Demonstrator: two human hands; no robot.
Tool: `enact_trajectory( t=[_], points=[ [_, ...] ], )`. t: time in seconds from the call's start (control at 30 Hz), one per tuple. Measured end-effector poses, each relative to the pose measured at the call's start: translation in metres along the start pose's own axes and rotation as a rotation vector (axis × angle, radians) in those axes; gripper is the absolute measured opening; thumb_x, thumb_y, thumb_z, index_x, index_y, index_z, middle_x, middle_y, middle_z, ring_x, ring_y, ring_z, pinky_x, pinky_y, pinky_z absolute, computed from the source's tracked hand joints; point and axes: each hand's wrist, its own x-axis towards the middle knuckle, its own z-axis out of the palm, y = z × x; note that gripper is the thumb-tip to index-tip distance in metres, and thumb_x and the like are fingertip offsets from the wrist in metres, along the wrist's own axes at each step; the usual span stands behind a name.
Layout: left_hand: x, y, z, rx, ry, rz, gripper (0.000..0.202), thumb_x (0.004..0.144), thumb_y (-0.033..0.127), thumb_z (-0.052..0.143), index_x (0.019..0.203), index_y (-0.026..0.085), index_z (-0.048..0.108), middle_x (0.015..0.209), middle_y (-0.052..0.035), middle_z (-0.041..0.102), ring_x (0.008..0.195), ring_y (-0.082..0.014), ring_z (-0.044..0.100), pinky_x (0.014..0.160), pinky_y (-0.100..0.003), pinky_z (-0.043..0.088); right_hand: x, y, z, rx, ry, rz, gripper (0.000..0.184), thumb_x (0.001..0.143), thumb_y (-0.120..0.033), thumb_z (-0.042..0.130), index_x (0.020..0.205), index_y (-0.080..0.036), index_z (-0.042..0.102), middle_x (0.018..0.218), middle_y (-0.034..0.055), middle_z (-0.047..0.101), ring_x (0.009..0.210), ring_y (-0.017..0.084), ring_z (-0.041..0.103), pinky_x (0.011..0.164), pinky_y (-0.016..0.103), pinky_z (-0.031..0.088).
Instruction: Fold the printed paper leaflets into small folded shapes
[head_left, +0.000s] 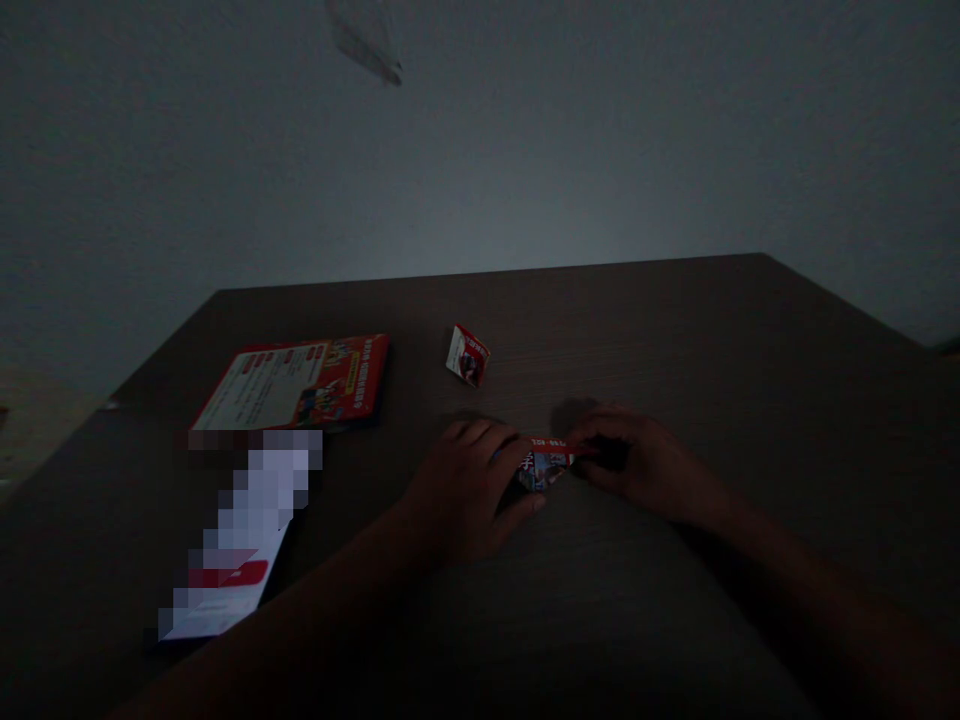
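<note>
A small printed paper piece (547,466), red along its upper edge with a blue-and-white picture below, lies between my hands just above or on the table. It looks folded or bent. My left hand (469,480) curls over its left end, fingers on the far side and thumb on the near side. At the right end, my right hand (637,460) pinches the red strip between thumb and fingers. Dim light hides the fingertips partly. Beyond my hands stands another small folded red-and-white paper piece (469,357), tilted up from the tabletop.
The dark wood-grain table (637,330) meets a grey wall (525,150) at the back. On the left lies a flat red printed box or book (341,385) with white text panels. Nearer, a device with a bright screen (225,600), partly pixelated, lies beside my left forearm.
</note>
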Motion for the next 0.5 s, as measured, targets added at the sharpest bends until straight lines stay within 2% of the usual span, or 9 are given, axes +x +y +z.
enact_trajectory(
  t=[0.13, 0.5],
  points=[
    [0.0, 0.0, 0.0039, 0.006, 0.034, -0.017, 0.044, 0.09, 0.047, 0.044, 0.121, 0.017, 0.053, 0.119, -0.0097, 0.058, 0.107, -0.0265, 0.051, 0.091, -0.044, 0.039, 0.0011, 0.0021, 0.0019, 0.0, 0.01, -0.02, 0.013, 0.074, -0.016, 0.066, 0.087, -0.02, 0.065, 0.086, 0.0043, 0.065, 0.081, 0.019, 0.059, 0.073, 0.033, 0.047],
    [0.0019, -0.0027, 0.009, 0.055, 0.131, -0.014, 0.037, 0.091, 0.045, 0.044, 0.11, 0.016, 0.059, 0.104, -0.0085, 0.065, 0.094, -0.0233, 0.057, 0.082, -0.039, 0.045, -0.0014, 0.0047, 0.0036, 0.043, 0.039, -0.006, 0.008, 0.081, -0.018, 0.06, 0.086, -0.021, 0.066, 0.087, 0.0034, 0.066, 0.082, 0.017, 0.061, 0.074, 0.032, 0.047]
  ],
)
